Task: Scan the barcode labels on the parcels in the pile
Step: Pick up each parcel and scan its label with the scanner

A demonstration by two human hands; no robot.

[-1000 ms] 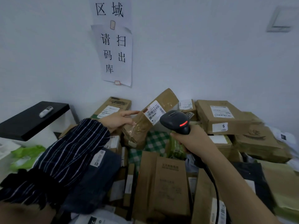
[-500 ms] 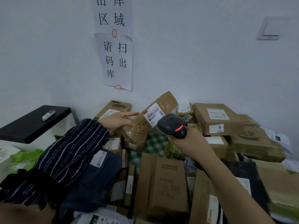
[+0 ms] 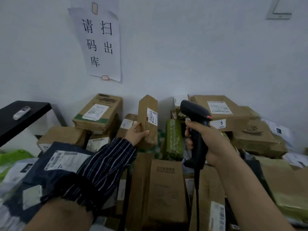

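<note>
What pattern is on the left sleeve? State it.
Dark navy with thin pale stripes; the sleeve shows best in the head view.

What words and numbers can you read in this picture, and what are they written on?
"请扫码出库": paper sign on the wall.
"5": white sticker on the brown box at the back right.
Too blurred or small to read: the barcode label on the upright parcel, the dark print on the front box, the handwriting on the back-left box, and the other shipping labels.
</note>
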